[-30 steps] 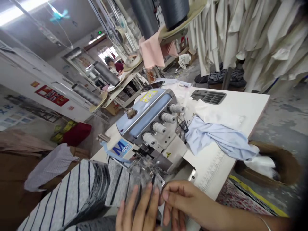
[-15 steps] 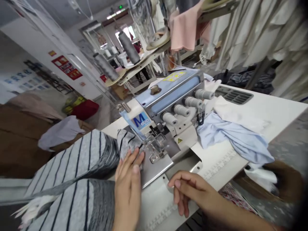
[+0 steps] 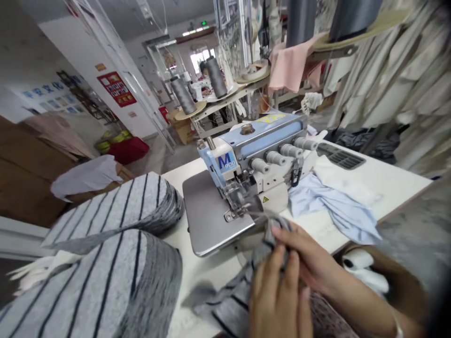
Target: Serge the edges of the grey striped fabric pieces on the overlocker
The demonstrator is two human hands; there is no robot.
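Note:
Both my hands are together at the front edge of the sewing table, closed on a grey fabric piece with dark stripes [image 3: 230,300]. My left hand [image 3: 280,291] lies over the cloth, its fingertips close to those of my right hand [image 3: 306,249]. The right fingers pinch the cloth's upper end near the presser foot. Behind them stands a blue and white overlock sewing machine [image 3: 271,145], with a bare metal plate [image 3: 207,220] to its left. Thin threads seem to run from the needle area to the cloth. The lower part of the cloth is partly hidden by my left hand.
Two tall stacks of cut striped grey fabric [image 3: 116,202] stand at the left. A crumpled light blue cloth [image 3: 331,202] lies right of the machine. Grey thread cones [image 3: 216,77] stand behind. A box holding white rolls [image 3: 366,270] sits below the table's right edge.
The striped cloth has come off the machine plate toward me and right. My left hand moved from the plate to join my right hand, and both now hold the cloth. The view has shifted.

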